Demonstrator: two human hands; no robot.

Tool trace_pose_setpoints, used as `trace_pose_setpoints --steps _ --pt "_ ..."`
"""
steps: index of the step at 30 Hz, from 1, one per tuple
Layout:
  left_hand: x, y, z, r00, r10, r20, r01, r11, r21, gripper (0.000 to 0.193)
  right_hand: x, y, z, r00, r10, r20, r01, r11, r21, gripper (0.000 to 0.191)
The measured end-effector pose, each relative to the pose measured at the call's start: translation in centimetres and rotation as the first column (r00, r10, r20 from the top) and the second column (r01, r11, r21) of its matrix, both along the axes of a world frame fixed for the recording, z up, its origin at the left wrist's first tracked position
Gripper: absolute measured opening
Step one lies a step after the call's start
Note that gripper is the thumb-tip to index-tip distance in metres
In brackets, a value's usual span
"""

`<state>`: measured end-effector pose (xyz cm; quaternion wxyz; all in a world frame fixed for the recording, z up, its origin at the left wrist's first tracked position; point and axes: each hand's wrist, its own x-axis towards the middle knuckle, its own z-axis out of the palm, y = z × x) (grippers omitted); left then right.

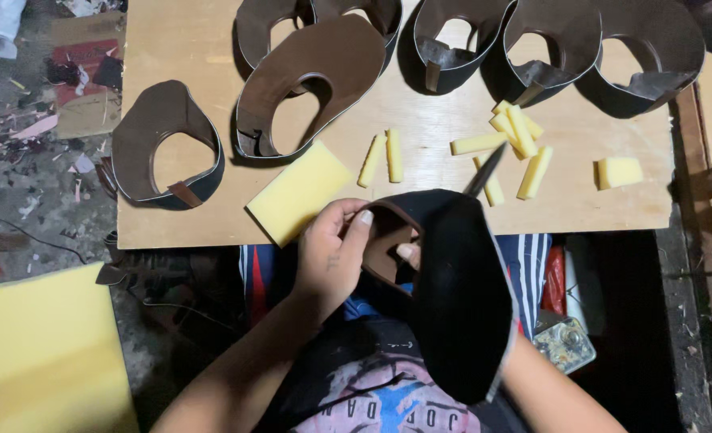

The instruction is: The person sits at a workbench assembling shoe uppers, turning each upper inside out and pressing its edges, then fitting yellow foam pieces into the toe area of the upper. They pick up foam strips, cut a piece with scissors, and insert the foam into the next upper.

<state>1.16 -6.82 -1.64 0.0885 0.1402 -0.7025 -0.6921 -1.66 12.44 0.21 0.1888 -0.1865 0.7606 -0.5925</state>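
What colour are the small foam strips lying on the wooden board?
Pale yellow; the foam strips show best in the head view.

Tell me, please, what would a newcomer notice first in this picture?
First, the left hand and right hand holding a curved brown and black shoe upper at the centre. Behind, on the wooden board, lie more brown uppers and yellow foam strips.

Wooden table (pixel 196 32), brown shoe uppers (pixel 163 144) along it, yellow foam block (pixel 298 192), cut foam strips (pixel 516 136), large foam sheet (pixel 43 353) on floor.
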Motion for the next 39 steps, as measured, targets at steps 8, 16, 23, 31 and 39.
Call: trace_pose_setpoints --steps 8,16,23,31,39 --pt "-0.3 -0.4 -1.1 0.997 -0.058 0.043 0.041 0.946 0.321 0.016 1.0 -1.7 -2.1 0.869 -0.122 0.48 0.289 0.912 -0.292 0.033" --pt "-0.9 -5.8 0.3 0.985 -0.16 0.068 0.169 0.975 -0.147 0.017 1.5 3.2 -0.9 0.942 -0.045 0.332 0.102 0.982 -0.157 0.043" --pt "-2.7 -8.3 -1.2 0.926 -0.238 0.294 0.264 0.963 -0.049 0.023 1.9 6.5 0.0 0.878 0.197 0.437 -0.316 0.923 0.22 0.038" --pt "-3.4 -8.0 -0.9 0.913 -0.333 0.238 0.346 0.938 -0.016 0.025 1.7 5.5 -0.4 0.844 0.155 0.513 -0.324 0.911 0.257 0.035" --pt "-3.1 -7.8 -0.9 0.897 -0.345 0.275 0.403 0.896 -0.189 0.024 1.9 5.7 -1.5 0.831 0.126 0.542 -0.273 0.941 0.199 0.035"
